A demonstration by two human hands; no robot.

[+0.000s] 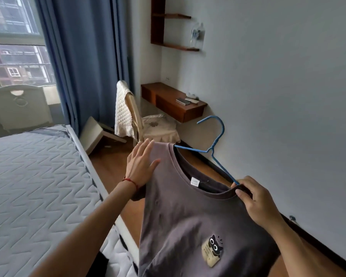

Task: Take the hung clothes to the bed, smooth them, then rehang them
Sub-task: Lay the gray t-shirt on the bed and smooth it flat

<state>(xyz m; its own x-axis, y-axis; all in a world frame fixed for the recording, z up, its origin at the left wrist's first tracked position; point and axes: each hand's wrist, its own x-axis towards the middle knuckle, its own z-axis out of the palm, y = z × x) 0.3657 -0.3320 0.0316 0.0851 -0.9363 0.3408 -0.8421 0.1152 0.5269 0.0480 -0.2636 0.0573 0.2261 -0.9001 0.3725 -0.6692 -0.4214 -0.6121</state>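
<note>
A grey-purple T-shirt (180, 212) with a small cat patch on its chest hangs in the air over the wooden floor, beside the bed. A blue wire hanger (216, 142) runs through its neck opening, hook pointing up and away. My right hand (254, 198) pinches the shirt's collar together with the hanger's right arm. My left hand (140, 164) lies flat with fingers spread against the shirt's left shoulder. The bed (38, 176), with a bare quilted mattress, fills the left side.
A chair (136, 118) draped with a white quilted cover stands ahead by a wall-mounted wooden desk (168, 100) holding a phone and a remote. Blue curtains (84, 56) hang by the window. A white wall runs along the right, and a board leans near the bed's corner.
</note>
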